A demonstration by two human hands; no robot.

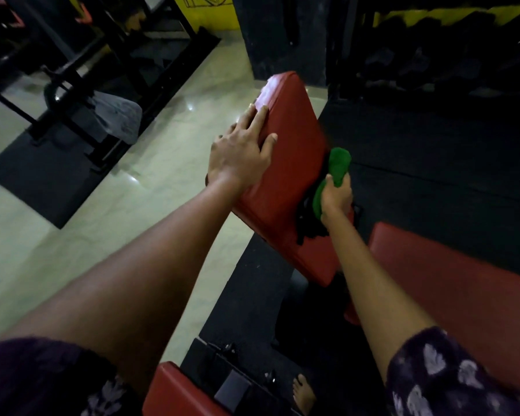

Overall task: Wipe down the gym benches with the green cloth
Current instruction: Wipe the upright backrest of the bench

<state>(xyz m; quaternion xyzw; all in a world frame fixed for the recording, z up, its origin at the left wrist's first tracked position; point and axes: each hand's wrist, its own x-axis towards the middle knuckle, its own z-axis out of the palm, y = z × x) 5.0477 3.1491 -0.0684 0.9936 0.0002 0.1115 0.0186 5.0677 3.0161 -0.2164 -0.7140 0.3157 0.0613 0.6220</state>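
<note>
Patterned sleeves (451,382) framing; left hand (240,151) is lying flat, spread, on the smooth, seemingly vinyl red bench pad (288,175), right hand (336,196) is gripping the bunched green cloth (338,169) above glossy pale tiles (108,223).

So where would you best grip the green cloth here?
Grip the green cloth round its bunched middle, coming from the bench's right side, as the right hand does. It is wadded against the right edge of the tilted red pad, which the left hand steadies with flat fingers.
</note>
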